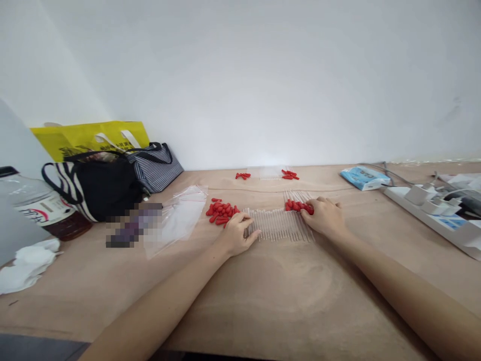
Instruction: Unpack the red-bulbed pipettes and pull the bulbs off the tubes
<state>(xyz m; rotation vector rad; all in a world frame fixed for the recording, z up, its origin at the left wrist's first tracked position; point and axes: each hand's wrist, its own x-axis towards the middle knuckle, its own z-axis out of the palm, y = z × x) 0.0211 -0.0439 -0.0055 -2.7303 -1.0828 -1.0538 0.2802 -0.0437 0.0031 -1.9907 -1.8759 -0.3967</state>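
A row of thin clear glass tubes (pixel 276 224) lies side by side on the table between my hands. My left hand (pixel 237 233) is at the row's left end, thumb and fingers apart and touching the tubes there. Just beyond it sits a pile of loose red rubber bulbs (pixel 221 210). At the row's right end, my right hand (pixel 326 215) is closed around the end of a line of red dropper bulbs (pixel 296 205); its fingertips are partly hidden. More glass tubes (pixel 296 194) stick out behind those bulbs.
Clear plastic bags (pixel 184 213) lie left of the pile. Further left are a striped bag (pixel 158 168), a black bag (pixel 108 185), a bottle (pixel 41 208) and crumpled tissue (pixel 30 265). More red bulbs (pixel 290 175) lie near the wall. A blue packet (pixel 364 178) and a power strip (pixel 432 213) are right.
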